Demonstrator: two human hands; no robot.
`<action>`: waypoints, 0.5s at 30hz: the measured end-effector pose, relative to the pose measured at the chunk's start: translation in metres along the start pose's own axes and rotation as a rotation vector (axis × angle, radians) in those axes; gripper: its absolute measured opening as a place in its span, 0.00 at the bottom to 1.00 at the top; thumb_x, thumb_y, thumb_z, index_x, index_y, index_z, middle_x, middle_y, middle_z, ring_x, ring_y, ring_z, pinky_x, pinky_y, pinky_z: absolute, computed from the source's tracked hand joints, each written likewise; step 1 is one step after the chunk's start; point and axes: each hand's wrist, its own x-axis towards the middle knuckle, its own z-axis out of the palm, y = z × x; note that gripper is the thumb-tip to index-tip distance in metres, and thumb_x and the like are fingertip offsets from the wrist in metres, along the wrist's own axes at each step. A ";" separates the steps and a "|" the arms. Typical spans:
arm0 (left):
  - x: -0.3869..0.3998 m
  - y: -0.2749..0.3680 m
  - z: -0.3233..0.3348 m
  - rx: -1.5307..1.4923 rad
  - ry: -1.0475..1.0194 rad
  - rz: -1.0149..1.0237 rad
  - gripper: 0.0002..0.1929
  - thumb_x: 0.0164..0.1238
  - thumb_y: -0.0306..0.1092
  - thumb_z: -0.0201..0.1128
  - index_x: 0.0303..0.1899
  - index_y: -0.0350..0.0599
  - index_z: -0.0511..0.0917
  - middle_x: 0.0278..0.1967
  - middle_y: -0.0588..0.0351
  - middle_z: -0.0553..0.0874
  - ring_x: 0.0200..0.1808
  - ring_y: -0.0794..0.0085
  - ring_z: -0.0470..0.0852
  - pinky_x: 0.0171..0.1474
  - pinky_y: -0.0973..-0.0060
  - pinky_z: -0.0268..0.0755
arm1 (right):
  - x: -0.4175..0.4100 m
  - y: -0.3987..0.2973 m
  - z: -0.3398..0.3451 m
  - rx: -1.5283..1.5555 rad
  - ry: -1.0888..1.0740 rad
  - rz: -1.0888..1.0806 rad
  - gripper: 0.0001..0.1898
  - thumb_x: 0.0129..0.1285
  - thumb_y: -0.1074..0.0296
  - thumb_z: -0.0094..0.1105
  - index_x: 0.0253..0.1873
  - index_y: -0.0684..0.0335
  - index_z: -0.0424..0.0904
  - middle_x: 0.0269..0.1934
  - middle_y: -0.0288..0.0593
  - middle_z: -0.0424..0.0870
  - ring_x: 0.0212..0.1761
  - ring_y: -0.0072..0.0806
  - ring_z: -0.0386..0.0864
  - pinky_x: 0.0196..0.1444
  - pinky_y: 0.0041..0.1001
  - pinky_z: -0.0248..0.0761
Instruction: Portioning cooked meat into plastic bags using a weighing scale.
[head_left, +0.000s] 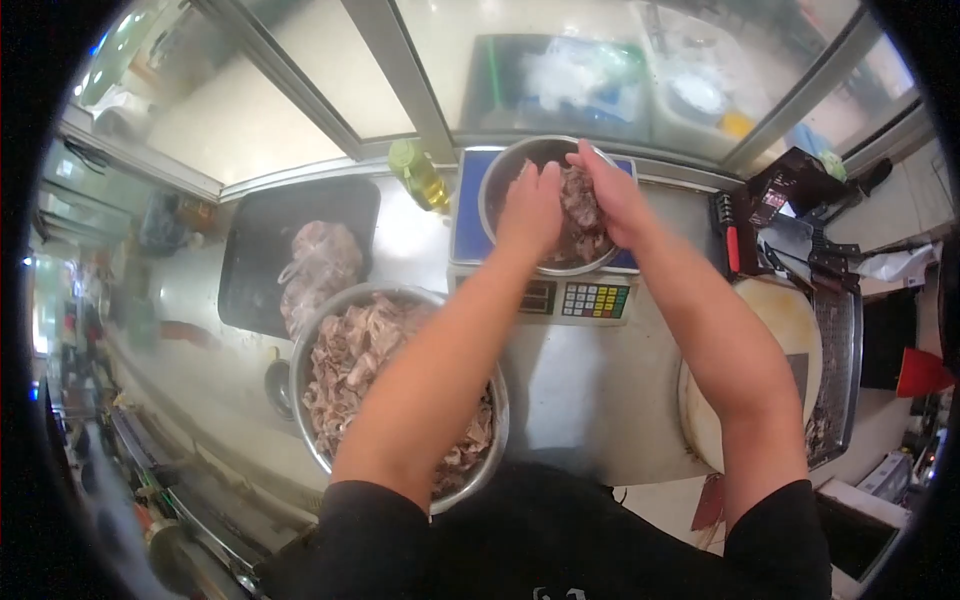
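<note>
A round metal bowl (491, 202) with meat pieces (581, 202) in it stands on the blue platform of a digital scale (470, 217). Both my hands reach into this bowl from above. My left hand (534, 206) is at the left of the meat, fingers pointing away from me; whether it grips any is hidden. My right hand (609, 187) lies along the right side of the meat, its palm against the pieces, so its grip is unclear. Under my left forearm a larger metal basin (301, 390) holds a heap of similar meat (360, 352).
A dark tray (251, 262) carries a clear bag of meat (322, 262). A bottle of yellow liquid (420, 176) stands left of the scale. At right are a round chopping block (772, 322), knives (829, 259) and a perforated metal tray (840, 360). Window frames (397, 67) rise behind the counter.
</note>
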 end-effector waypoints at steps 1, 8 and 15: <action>0.002 0.006 -0.004 0.021 -0.207 -0.072 0.25 0.75 0.48 0.41 0.56 0.33 0.72 0.58 0.35 0.74 0.60 0.43 0.72 0.61 0.54 0.65 | -0.018 -0.015 0.003 -0.004 0.011 0.006 0.29 0.71 0.44 0.48 0.64 0.64 0.71 0.55 0.46 0.78 0.56 0.31 0.76 0.57 0.27 0.68; 0.011 0.043 -0.055 0.032 -0.175 -0.062 0.28 0.76 0.51 0.41 0.38 0.34 0.81 0.37 0.39 0.85 0.43 0.48 0.82 0.51 0.60 0.71 | -0.015 -0.014 -0.006 -0.588 0.136 -0.276 0.27 0.69 0.44 0.51 0.57 0.65 0.77 0.45 0.48 0.84 0.48 0.32 0.81 0.53 0.31 0.72; -0.093 0.023 -0.196 -0.040 -0.058 -0.166 0.18 0.68 0.43 0.59 0.46 0.35 0.81 0.41 0.49 0.86 0.42 0.66 0.83 0.48 0.69 0.73 | -0.142 0.085 0.062 -0.907 -0.437 -0.492 0.34 0.51 0.58 0.75 0.61 0.64 0.72 0.55 0.53 0.77 0.55 0.39 0.78 0.59 0.36 0.70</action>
